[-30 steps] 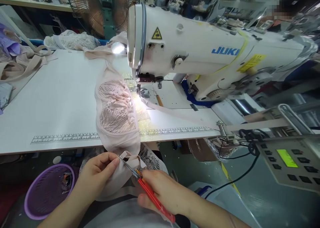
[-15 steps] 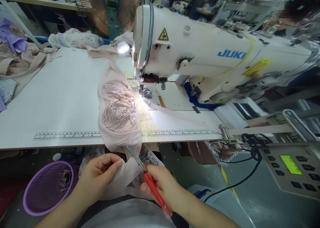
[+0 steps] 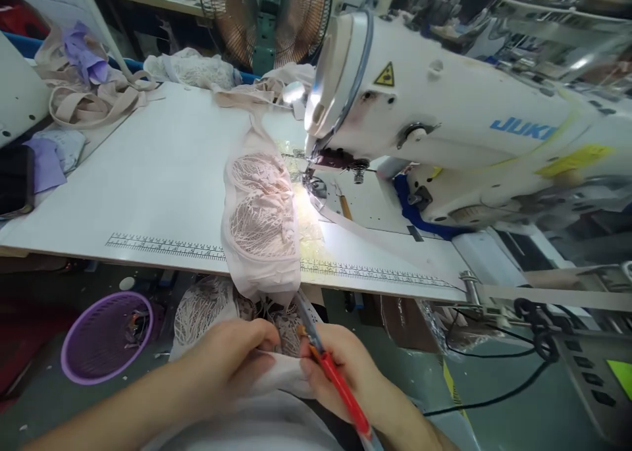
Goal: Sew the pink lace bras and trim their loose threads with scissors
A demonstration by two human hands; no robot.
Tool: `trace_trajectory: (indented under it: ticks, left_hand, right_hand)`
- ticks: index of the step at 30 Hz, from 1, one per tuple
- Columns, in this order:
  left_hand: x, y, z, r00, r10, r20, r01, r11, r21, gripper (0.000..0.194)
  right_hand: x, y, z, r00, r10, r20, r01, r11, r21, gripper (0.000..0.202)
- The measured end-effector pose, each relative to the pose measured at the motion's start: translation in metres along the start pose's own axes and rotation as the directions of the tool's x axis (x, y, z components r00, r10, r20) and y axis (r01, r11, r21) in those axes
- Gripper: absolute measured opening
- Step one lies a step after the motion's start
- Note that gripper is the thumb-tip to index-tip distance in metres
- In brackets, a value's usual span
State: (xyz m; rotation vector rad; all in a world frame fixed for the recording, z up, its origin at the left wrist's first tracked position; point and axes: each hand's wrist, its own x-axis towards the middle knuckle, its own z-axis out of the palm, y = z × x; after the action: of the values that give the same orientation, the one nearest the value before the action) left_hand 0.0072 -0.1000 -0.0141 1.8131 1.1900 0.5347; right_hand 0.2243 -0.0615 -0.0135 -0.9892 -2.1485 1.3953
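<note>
A pale pink lace garment lies on the white table beside the sewing machine's needle and hangs over the front edge. Below that edge, my left hand pinches a strip of pale fabric between thumb and fingers. My right hand is closed round red-handled scissors, whose blades point up toward the garment's lower end. The fingertips of my right hand also touch the pale fabric. More lace fabric hangs behind my hands.
The sewing machine stands at the right, with a wooden-handled tool beneath its arm. A purple basket is at lower left. Fabric straps and a phone lie at left. A fan stands behind.
The view has turned, moving the machine and table rightward in the picture. The scissors have moved lower, and both hands now meet along the pale fabric, which is stretched flatter between them.
</note>
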Motion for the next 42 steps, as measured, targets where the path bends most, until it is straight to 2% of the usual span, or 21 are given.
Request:
trace_trajectory:
  ticks: [3, 7, 10, 12, 14, 16, 19, 21, 23, 26, 29, 33, 36, 38, 42]
  left_hand:
    - [-0.007, -0.015, -0.026, 1.000, 0.019, 0.021, -0.025, 0.958, 0.285, 0.023]
    - [-0.017, -0.030, -0.050, 0.995, -0.091, 0.043, 0.062, 0.891, 0.450, 0.025]
    - [-0.020, -0.034, -0.054, 0.986, -0.169, 0.012, 0.143, 0.868, 0.475, 0.022]
    - [-0.020, -0.034, -0.053, 0.984, -0.177, -0.004, 0.161, 0.881, 0.445, 0.020]
    - [-0.020, -0.031, -0.052, 0.986, -0.169, -0.004, 0.155, 0.897, 0.413, 0.019]
    - [-0.019, -0.026, -0.052, 0.988, -0.153, 0.007, 0.138, 0.905, 0.403, 0.018]
    - [-0.016, -0.015, -0.050, 0.990, -0.127, 0.058, 0.093, 0.908, 0.408, 0.019]
    - [-0.013, -0.008, -0.048, 0.992, -0.088, 0.087, 0.042, 0.903, 0.429, 0.022]
    - [-0.007, -0.002, -0.044, 0.993, -0.032, 0.112, -0.023, 0.887, 0.461, 0.024]
    - [0.001, 0.001, -0.039, 0.985, 0.071, 0.160, -0.142, 0.856, 0.496, 0.024]
    - [0.002, 0.000, -0.037, 0.981, 0.143, 0.129, -0.190, 0.833, 0.519, 0.026]
    - [-0.013, -0.009, -0.048, 0.994, 0.090, 0.059, -0.107, 0.794, 0.599, 0.021]
    - [-0.031, -0.020, -0.063, 0.995, 0.103, -0.002, -0.075, 0.735, 0.674, 0.026]
    - [-0.042, -0.027, -0.072, 0.987, 0.135, -0.083, -0.048, 0.751, 0.659, 0.024]
    - [-0.061, -0.037, -0.081, 0.954, 0.159, -0.255, -0.015, 0.873, 0.487, 0.026]
  right_hand:
    - [-0.013, 0.006, -0.020, 0.996, -0.064, -0.065, 0.051, 0.982, -0.184, 0.020]
    - [-0.023, 0.011, -0.040, 0.993, -0.069, -0.096, 0.038, 0.955, -0.295, 0.019]
    - [-0.024, 0.016, -0.045, 0.992, -0.033, -0.121, -0.012, 0.937, -0.350, 0.020]
    - [-0.023, 0.022, -0.045, 0.991, 0.010, -0.136, -0.064, 0.914, -0.402, 0.021]
    - [-0.021, 0.027, -0.046, 0.983, 0.032, -0.179, -0.111, 0.884, -0.455, 0.020]
    - [-0.016, 0.029, -0.045, 0.961, 0.023, -0.276, -0.158, 0.863, -0.479, 0.018]
    - [-0.005, 0.019, -0.037, 0.928, -0.026, -0.372, -0.141, 0.899, -0.414, 0.016]
    - [0.007, 0.008, -0.024, 0.948, -0.076, -0.310, -0.029, 0.947, -0.319, 0.012]
    - [0.020, -0.001, -0.007, 0.980, -0.139, -0.146, 0.109, 0.975, -0.193, 0.009]
    - [0.037, -0.003, 0.016, 0.985, -0.172, 0.022, 0.174, 0.977, -0.128, 0.023]
    - [0.046, 0.000, 0.027, 0.991, -0.123, 0.044, 0.128, 0.985, -0.116, 0.032]
    - [0.044, 0.001, 0.024, 0.997, -0.070, 0.038, 0.070, 0.998, -0.008, 0.030]
    - [0.040, 0.000, 0.019, 0.999, -0.050, 0.020, 0.049, 0.998, 0.030, 0.030]
    - [0.039, 0.000, 0.017, 1.000, -0.027, 0.011, 0.026, 0.999, 0.031, 0.029]
    - [0.038, 0.001, 0.015, 1.000, 0.015, -0.006, -0.015, 1.000, 0.027, 0.028]
